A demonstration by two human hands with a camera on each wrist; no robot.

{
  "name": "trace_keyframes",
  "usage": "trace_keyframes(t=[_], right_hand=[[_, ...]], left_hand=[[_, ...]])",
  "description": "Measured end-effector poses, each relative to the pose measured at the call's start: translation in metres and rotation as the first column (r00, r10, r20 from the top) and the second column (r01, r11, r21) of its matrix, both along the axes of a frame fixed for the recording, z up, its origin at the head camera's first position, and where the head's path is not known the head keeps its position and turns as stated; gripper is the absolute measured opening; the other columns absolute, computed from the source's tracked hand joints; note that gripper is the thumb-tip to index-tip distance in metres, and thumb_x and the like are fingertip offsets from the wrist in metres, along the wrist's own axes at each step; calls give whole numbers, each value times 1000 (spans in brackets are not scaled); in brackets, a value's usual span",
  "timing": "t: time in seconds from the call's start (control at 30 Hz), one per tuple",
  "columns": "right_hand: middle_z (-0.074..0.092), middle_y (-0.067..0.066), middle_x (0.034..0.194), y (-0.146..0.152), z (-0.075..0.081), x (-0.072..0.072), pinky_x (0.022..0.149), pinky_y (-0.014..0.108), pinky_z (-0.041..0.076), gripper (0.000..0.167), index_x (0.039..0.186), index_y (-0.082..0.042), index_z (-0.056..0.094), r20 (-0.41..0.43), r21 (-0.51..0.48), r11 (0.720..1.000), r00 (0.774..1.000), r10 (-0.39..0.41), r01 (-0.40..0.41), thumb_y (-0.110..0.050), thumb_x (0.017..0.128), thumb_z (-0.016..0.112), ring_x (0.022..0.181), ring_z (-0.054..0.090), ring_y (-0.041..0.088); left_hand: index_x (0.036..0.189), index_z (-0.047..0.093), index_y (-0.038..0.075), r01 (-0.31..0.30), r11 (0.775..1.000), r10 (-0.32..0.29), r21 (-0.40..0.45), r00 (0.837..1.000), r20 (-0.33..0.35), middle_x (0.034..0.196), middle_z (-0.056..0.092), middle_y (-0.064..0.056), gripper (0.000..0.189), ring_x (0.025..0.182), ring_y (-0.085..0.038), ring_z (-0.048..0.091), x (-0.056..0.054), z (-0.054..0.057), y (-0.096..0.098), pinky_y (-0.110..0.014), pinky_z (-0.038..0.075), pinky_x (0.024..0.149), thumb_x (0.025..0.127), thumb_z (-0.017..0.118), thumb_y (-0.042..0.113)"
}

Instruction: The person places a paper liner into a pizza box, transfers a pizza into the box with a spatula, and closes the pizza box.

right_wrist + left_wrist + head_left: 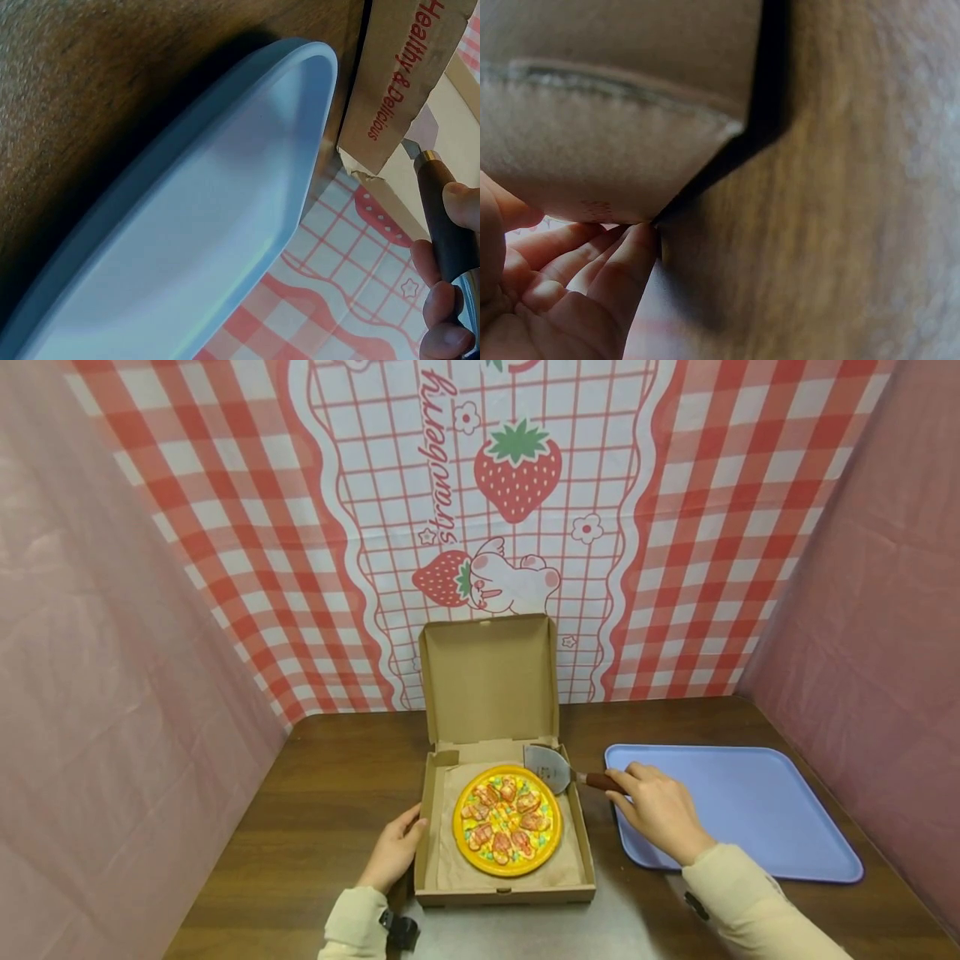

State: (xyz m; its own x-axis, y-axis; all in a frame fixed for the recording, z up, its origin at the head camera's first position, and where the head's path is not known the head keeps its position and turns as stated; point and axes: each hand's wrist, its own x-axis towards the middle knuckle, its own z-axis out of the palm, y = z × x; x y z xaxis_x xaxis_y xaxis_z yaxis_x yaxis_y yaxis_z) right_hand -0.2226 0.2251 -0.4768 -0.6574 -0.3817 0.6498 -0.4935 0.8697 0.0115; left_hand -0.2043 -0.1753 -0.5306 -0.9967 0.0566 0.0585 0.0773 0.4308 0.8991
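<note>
An open cardboard pizza box [491,897] holds a round toy-like pizza [507,820] on brown paper. My left hand [393,852] rests against the outside of the box's left wall. In the left wrist view, its fingers [619,274] reach out fairly straight, fingertips at the cardboard. With my right hand [662,808] I grip the dark handle of a pizza server [547,768]. Its metal blade lies over the box's back right corner and overlaps the pizza's rim in the head view. In the right wrist view, thumb and fingers wrap the server's handle [442,214].
A shallow blue tray [738,802] lies on the dark wooden table [330,810], right of the box and under my right hand. The box lid [491,681] stands raised at the back, near a checked strawberry cloth [517,472]. Pink fabric [112,693] hangs at both sides.
</note>
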Motion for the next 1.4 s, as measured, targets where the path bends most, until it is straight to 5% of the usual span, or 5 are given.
trace_keyframes(t=[0.6,0.97,1.2,1.4], right_hand=[[56,3,72,5,9,1,44,35,42,31,97,-8,73,-47,-31,1000,999,0,-1,-17,70,85,59,52,18],[60,-1,72,11,29,13,47,27,34,27,100,-9,75,127,-91,995,991,-28,39,-20,76,83,53,42,8],[74,12,91,26,37,19,53,41,50,28,103,-4,75,221,-122,989,974,-52,81,-21,81,79,68,67,23],[74,15,92,47,42,27,52,38,46,25,103,-4,75,269,-153,979,959,-87,132,-20,83,77,67,65,22]], left_hand=[[137,46,-14,4,1000,-4,-11,1000,-10,139,50,-32,43,133,-47,44,-1,2,0,-57,36,111,102,49,11],[137,47,-13,0,999,0,-33,1000,-13,139,50,-32,43,133,-47,44,0,3,0,-58,35,111,101,50,11],[137,47,-14,2,1000,-3,-27,1000,-11,139,50,-32,43,133,-46,44,-1,1,0,-57,36,111,101,50,10],[137,46,-14,0,1000,0,-20,1000,-5,140,49,-32,44,133,-47,44,0,1,0,-57,36,111,102,50,11]])
